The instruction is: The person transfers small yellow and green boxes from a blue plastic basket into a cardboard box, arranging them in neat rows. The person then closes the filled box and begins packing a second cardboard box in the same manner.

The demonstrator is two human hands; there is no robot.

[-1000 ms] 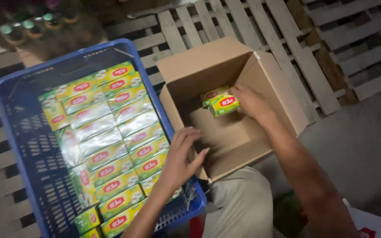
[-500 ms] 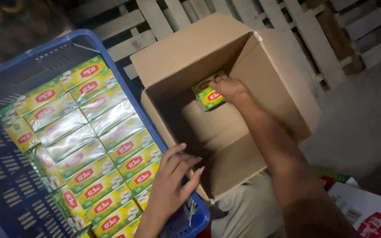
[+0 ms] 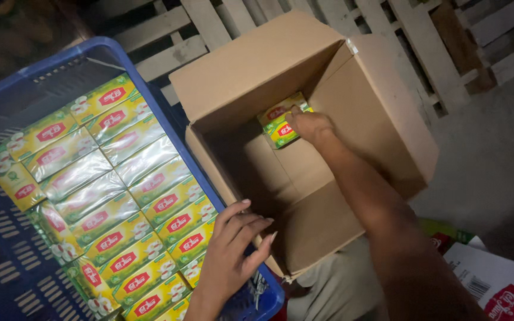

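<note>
An open brown cardboard carton (image 3: 364, 101) stands beside a blue plastic crate (image 3: 7, 101). My right hand (image 3: 309, 125) reaches deep into the carton and rests on a small yellow-green packet (image 3: 281, 132) in its far corner, with another packet (image 3: 279, 109) behind it. My left hand (image 3: 228, 257) hovers with fingers apart over the crate's near right corner, at the carton's edge, holding nothing. The crate holds several rows of yellow-green packets (image 3: 108, 196) wrapped in clear film.
Wooden pallets (image 3: 221, 24) lie under and behind the crate and carton. Grey floor (image 3: 495, 154) is on the right. A white printed box (image 3: 501, 285) lies at the lower right. My trouser leg (image 3: 328, 291) shows below the carton.
My right hand has pushed the packet down into the carton's far corner. My left hand has stayed by the crate's corner. The view has shifted closer.
</note>
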